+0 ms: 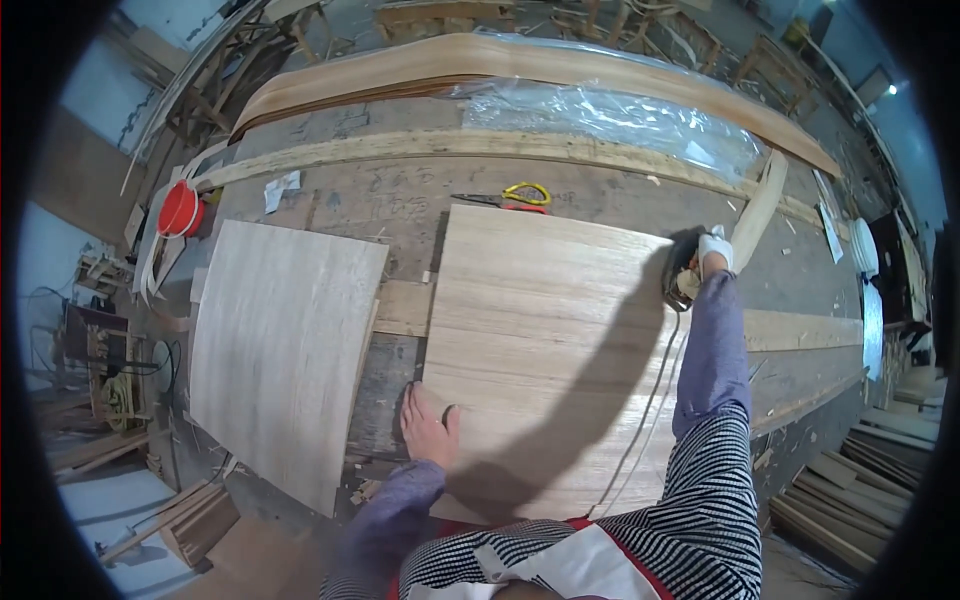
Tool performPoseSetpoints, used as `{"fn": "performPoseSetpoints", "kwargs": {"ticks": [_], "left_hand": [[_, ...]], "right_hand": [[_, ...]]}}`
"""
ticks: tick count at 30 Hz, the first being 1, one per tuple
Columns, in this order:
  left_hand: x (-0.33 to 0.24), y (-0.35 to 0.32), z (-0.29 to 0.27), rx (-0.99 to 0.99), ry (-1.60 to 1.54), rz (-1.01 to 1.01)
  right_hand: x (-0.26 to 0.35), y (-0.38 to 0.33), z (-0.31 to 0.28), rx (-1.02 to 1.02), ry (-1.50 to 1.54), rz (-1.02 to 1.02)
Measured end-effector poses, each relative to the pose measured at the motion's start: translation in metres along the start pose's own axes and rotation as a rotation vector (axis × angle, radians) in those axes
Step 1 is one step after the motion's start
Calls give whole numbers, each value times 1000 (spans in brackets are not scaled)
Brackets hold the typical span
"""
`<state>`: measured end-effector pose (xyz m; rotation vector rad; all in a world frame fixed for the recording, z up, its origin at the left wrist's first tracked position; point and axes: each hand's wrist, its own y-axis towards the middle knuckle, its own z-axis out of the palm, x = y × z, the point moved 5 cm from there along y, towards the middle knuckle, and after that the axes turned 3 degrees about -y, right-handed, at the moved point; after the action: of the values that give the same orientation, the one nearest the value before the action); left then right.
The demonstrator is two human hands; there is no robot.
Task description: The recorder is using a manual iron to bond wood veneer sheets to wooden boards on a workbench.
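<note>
Cord [648, 402] crossing the board [540, 330] could be snagging the tool [686, 282] the right hand [714, 250] is gripping; left hand [430, 432] is lying open.

Bench [790, 275], grey, worn. On it: big panel [540, 300] mid, second panel [285, 330] left, apart. Scissors [508, 193] just past the big panel's far edge. Paper scrap [281, 190] far left. Long batten [400, 149] across the far part, plastic sheet [600, 115] and veneer stack [450, 58] beyond. Loose strip [758, 215] right.
</note>
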<state>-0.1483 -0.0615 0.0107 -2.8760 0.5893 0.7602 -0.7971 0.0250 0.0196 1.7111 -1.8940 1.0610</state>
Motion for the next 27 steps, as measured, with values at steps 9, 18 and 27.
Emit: {"fn": "performPoseSetpoints", "kwargs": {"ticks": [9,18,27], "left_hand": [[12,-6,-5,-9,13,-8],[-3,-13,0,-21,66,7],[11,-11,-4,-41,27,36]], "right_hand": [[136,-206,189,351,-527,-635],[103,-457,254,915,-410,-940],[-11,-272,46,385,-503,-658]]}}
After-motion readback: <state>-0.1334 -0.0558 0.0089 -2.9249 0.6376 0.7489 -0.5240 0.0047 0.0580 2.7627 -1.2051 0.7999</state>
